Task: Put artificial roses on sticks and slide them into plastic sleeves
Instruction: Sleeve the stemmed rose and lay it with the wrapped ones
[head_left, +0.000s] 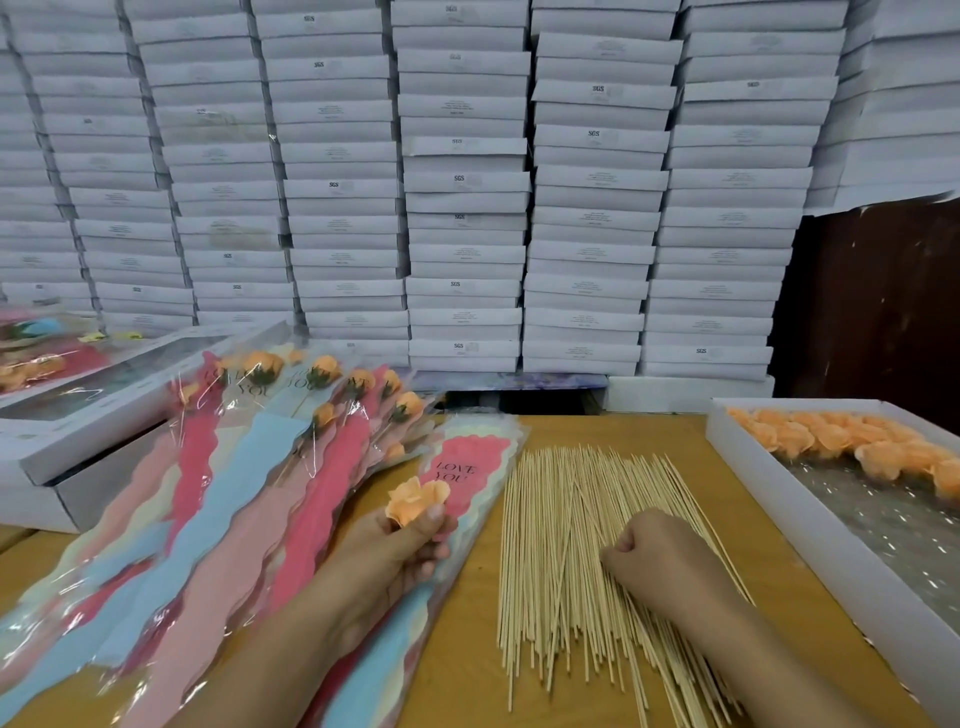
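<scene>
Spread sticks cover the table's centre. Bare wood shows beyond their far tips and in a narrow strip to their right, hemmed by the rose tray. Left, stacked sleeves crowd in; white boxes wall off the back.

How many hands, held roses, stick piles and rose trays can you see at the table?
Hands: 2, left hand and right hand
Held rose: 1, in the left hand
Stick pile: 1
Rose tray: 1
Total: 5
</scene>
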